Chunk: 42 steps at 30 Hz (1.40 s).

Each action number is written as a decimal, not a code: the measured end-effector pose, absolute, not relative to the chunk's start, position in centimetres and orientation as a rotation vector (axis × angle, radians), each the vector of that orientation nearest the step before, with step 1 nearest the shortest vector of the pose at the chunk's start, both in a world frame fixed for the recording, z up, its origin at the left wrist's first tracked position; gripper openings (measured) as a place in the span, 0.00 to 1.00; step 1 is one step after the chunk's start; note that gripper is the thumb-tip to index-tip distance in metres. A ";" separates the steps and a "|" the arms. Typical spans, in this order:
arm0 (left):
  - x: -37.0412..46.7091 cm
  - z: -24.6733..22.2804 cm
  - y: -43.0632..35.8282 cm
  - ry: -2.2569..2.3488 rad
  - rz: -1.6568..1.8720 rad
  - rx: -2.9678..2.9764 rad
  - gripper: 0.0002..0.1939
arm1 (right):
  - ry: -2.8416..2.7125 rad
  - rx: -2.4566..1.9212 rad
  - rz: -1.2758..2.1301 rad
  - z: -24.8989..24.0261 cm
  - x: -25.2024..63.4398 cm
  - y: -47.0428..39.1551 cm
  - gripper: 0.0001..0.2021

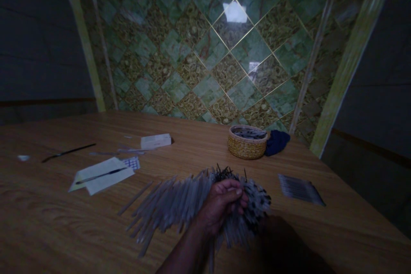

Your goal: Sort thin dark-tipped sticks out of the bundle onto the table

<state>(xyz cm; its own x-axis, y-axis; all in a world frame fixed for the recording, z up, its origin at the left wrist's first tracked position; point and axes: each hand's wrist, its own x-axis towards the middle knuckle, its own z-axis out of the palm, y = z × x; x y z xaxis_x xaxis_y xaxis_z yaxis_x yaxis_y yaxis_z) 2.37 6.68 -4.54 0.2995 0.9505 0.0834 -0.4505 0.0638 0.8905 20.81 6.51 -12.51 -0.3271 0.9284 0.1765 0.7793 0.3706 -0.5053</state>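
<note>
My left hand [226, 197] is closed above a spread of pen barrels [180, 203], its thumb pressed against the curled fingers. A slim pale pen barrel [211, 259] sticks out below the palm and appears held there. My right forearm [285, 239] is a dark shape at the lower right; its hand is lost in shadow beside the pile, so the fingers cannot be made out. Past my left hand stands a cluster of thin black pieces [224, 174]. To its right, more barrels show dark-tipped ends [258, 199].
A woven basket [247, 150] full of slender pieces stands behind, beside a dark blue cloth [278, 142]. At right lies a row of pens [302, 189]. Leftward are a white box [156, 141], paper [105, 173] with a pen [101, 176], and a black stick [69, 152]. A tiled wall [199, 85] borders the table.
</note>
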 end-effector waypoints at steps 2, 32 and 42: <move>2.4 -4.6 6.7 0.633 1.171 1.002 0.14 | -2.155 -1.425 0.560 -12.2 21.0 6.7 0.08; 3.2 -5.3 6.0 0.648 0.966 1.081 0.13 | -1.205 -0.854 1.342 -4.7 19.9 6.4 0.14; 3.1 -5.8 6.3 0.638 0.956 1.090 0.11 | -1.135 -0.826 1.401 -5.0 19.8 6.3 0.14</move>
